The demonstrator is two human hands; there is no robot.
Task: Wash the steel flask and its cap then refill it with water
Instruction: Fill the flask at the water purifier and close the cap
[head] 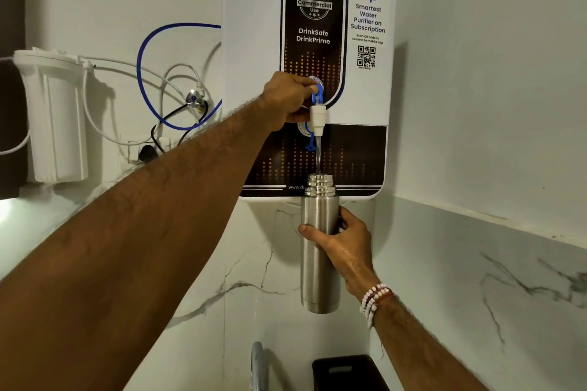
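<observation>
— Left hand (290, 97) pinches the blue tap lever (317, 94) on the purifier (251, 41).
— And the right hand (347, 240)?
— Grips the steel flask (317, 263), upright, its open mouth under the stream (318, 155).

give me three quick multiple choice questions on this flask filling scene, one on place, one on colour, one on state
1. Where is the steel flask held?
A) under the purifier spout
B) flat on a counter
C) inside a cupboard

2. What colour is the tap lever that the left hand grips?
A) red
B) blue
C) green

3. What state is the flask in?
A) capped
B) uncapped, water streaming in
C) lying on its side

Answers:
1 A, the right hand holds it upright with its mouth below the spout.
2 B, the lever at the fingers is blue.
3 B, the neck threads are bare and a stream enters the mouth.
</observation>
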